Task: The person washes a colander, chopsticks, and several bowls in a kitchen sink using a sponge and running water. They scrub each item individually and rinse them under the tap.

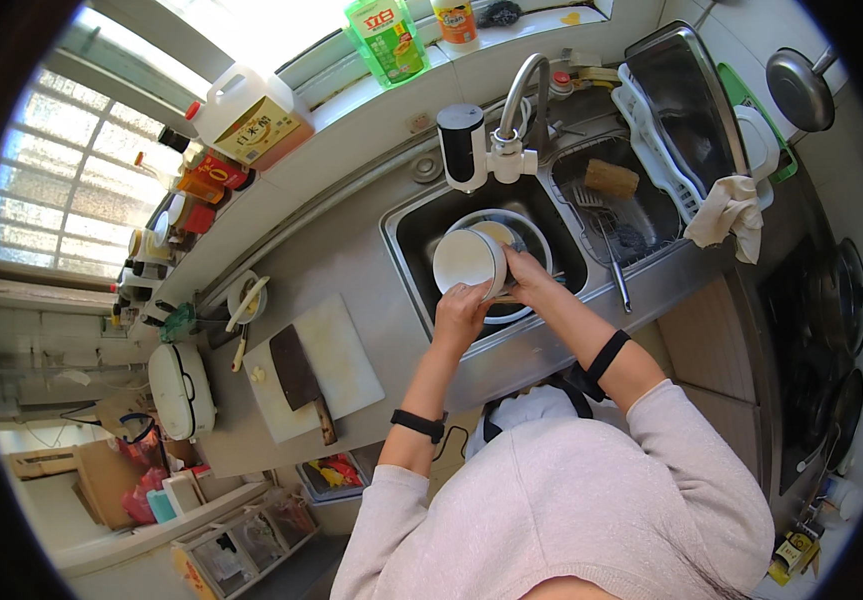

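A white bowl [463, 261] is tilted on its side over the left sink bowl [425, 225], its inside turned to the left. My left hand [461, 309] grips it at the near edge. My right hand [524, 276] is on its right side, and part of that hand's fingers is hidden behind the bowl. Beneath is a round white-rimmed basin [548, 244] with another pale dish [493, 231] in it. A faucet [510, 142] with a white and black unit [463, 150] stands behind the sink.
The right sink holds a wire rack with a brown sponge-like block [611, 178] and a slotted spatula [610, 251]. A dish rack [653, 139] and a cloth [728, 214] stand beyond. On the left, a cleaver [296, 367] lies on a cutting board [349, 349]. Bottles line the sill.
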### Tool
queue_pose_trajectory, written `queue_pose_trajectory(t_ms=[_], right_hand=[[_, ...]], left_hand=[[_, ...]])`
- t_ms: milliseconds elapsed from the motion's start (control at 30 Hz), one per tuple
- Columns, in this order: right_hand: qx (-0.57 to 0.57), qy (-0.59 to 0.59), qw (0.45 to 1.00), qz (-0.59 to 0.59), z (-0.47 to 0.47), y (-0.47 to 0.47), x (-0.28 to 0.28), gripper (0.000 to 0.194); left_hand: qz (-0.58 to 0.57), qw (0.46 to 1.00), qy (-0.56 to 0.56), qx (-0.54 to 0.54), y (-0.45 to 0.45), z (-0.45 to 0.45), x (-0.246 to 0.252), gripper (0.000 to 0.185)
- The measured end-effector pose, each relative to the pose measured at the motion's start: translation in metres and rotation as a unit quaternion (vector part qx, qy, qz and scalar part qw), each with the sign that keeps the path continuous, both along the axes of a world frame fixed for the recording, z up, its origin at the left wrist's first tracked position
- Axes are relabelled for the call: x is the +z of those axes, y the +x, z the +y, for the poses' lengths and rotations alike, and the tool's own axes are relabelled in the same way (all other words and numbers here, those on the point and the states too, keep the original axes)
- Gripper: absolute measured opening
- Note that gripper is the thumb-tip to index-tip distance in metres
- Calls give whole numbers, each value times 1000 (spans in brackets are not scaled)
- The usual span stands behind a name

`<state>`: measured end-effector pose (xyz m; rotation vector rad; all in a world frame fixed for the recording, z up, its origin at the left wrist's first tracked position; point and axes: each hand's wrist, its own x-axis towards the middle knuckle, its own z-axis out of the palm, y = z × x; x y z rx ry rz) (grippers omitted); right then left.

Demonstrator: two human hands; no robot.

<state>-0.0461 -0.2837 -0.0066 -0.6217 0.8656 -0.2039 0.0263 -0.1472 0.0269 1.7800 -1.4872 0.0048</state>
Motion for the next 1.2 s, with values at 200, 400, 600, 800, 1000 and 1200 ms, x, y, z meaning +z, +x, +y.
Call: queue_pose_trajectory(t_ms=[200, 400, 600, 800, 1000, 1200], right_hand=[[99, -77, 992, 33, -6, 3, -10, 26], [92, 8, 993, 69, 15, 28, -29, 23], [138, -113, 977, 120, 31, 32, -42, 23], [171, -104, 972, 125, 26, 17, -53, 21], [149, -113, 971, 149, 23, 5, -60, 21], [-64, -77, 978, 184, -3, 4, -78, 23]], left_hand=[[12, 999, 32, 11, 8, 8, -4, 26], [-14, 995, 87, 51, 22, 28, -23, 28], [-24, 975, 129, 179, 67, 68, -52, 20], [-39, 948, 181, 258, 107, 95, -79, 18], [-94, 922, 236, 291, 108, 90, -65, 33], [-1, 963, 173, 205, 57, 20, -63, 52]])
